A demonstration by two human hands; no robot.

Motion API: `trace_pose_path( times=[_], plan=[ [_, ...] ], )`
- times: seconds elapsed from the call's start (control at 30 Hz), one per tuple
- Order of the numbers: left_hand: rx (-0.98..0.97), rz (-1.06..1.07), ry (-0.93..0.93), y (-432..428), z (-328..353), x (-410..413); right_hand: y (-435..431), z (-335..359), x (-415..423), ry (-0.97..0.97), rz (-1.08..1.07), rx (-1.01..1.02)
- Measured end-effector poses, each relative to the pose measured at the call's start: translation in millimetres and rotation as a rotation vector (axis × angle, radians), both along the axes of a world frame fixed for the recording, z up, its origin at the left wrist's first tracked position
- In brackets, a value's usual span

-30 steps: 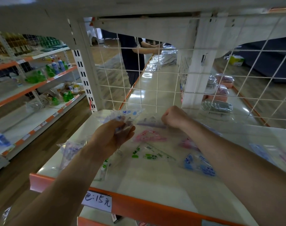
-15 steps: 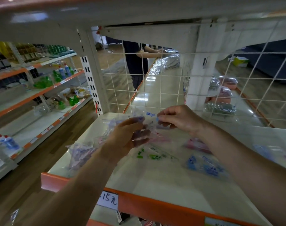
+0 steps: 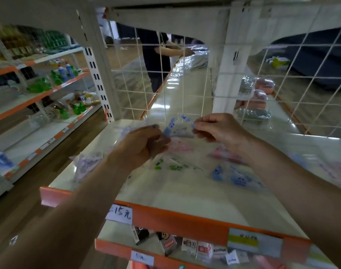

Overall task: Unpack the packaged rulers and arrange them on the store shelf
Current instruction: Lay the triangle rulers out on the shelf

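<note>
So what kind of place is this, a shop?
Most likely a shop. The orange-edged shelf carries a handwritten price tag, bottles stand on shelves across the aisle, and the left hand and right hand hold a ruler pack over it.

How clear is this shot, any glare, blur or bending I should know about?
Head view: the wide-angle lens bows the wire grid; light glares off the far shelf top; the blue-printed ruler packet pinched between left hand and right hand is blurred, print unreadable; the handwritten price tag is legible.
</note>
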State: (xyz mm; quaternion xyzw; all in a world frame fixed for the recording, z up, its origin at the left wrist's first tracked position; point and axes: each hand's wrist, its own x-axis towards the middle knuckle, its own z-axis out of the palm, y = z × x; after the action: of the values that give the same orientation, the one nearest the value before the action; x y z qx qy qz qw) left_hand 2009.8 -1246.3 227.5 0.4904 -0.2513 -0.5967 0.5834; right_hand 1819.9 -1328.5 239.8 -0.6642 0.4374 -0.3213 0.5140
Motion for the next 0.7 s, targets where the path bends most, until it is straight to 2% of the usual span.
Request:
trace_pose_path(
  times=[0.1,0.2,0.3,0.4,0.47,0.53,0.57,0.63,0.7],
  plan=[
    [-0.002,-0.002,-0.089,11.4,-1.6,1.6,16.6,-1.1,4.4,0.106,0.038,-0.041],
    [0.062,0.075,-0.093,25.3,-5.6,16.2,39.6,0.8,-4.3,0.263,0.126,-0.103],
    [0.1,0.202,-0.071,34.9,-6.5,31.4,67.0,-6.4,-12.8,0.299,0.173,-0.055],
    [0.092,0.23,-0.043,39.3,-5.3,33.8,88.1,-19.6,-14.7,0.39,0.202,-0.005],
    [0.081,0.201,-0.045,40.3,-5.2,30.1,94.4,-25.0,-16.7,0.638,0.213,-0.169],
    [0.068,0.18,-0.045,40.0,-5.4,26.5,100.8,-22.8,-20.6,0.951,0.184,-0.488],
    [0.065,0.178,-0.04,39.5,-5.6,25.4,103.6,-20.2,-22.0,0.988,0.162,-0.61],
    [0.074,0.187,-0.025,38.5,-6.4,23.8,106.8,-20.0,-22.8,0.892,0.213,-0.685],
    [0.078,0.189,-0.013,37.5,-8.3,22.8,109.2,-25.5,-19.4,0.771,0.351,-0.655]
  ],
)
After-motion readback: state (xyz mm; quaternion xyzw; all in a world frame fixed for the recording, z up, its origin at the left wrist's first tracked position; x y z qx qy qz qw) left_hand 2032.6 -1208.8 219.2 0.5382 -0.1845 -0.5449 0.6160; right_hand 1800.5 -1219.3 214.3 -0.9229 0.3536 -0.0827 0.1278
